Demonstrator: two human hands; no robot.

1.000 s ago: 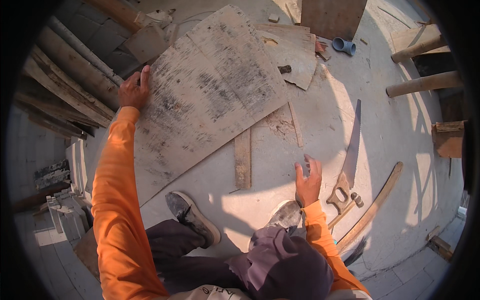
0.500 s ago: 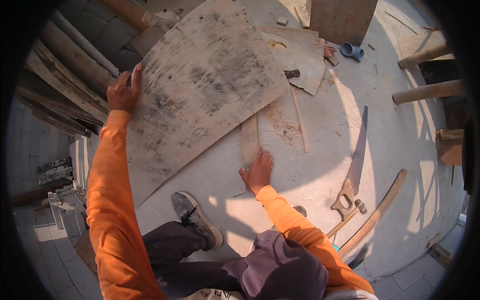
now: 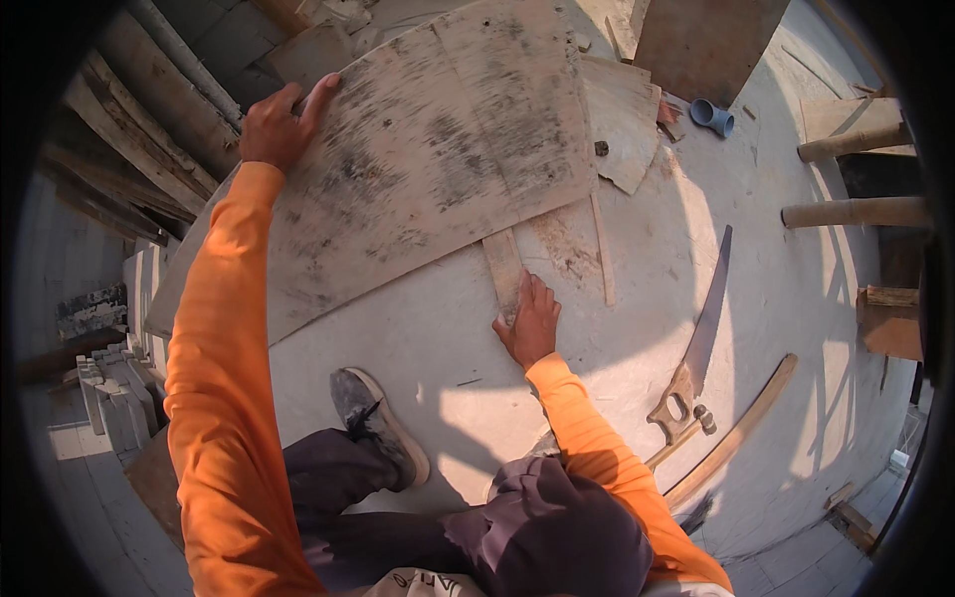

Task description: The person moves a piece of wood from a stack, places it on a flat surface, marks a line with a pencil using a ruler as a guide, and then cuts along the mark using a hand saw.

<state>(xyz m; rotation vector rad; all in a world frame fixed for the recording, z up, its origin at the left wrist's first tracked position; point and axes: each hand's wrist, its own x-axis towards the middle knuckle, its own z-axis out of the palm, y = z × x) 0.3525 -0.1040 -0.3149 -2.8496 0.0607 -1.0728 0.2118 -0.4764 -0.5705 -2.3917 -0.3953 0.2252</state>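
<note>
Two hands are at work on wood laid over a pale concrete floor (image 3: pixel 796 289). Nearest, the person's grey shoe (image 3: pixel 378 426) is planted flat on that floor. Just beyond it the right hand (image 3: pixel 530 323) lies palm down on the lower end of a narrow wooden strip (image 3: pixel 503 269), fingers (image 3: pixel 525 295) stretched out and slightly apart, pressing rather than gripping; the strip's far end runs under the edge of the big sheet. To the right, well apart from that hand, a handsaw (image 3: pixel 701 343) lies untouched, a curved wooden lath (image 3: pixel 736 433) beside its handle.

Farther off, the left hand (image 3: pixel 279 124) rests on the upper left corner of a large weathered plywood sheet (image 3: pixel 418 169), fingers spread flat over its edge, clamped on nothing. The sheet lies tilted across smaller board offcuts.

By my reading, the step is positioning: steadying the sheet while seating the strip under it. The next move seems to call for sliding the strip without shifting the sheet.

As for containers, only a short blue pipe fitting (image 3: pixel 712 115) lies at the far right of the boards; whether anything is in it I cannot tell
</note>
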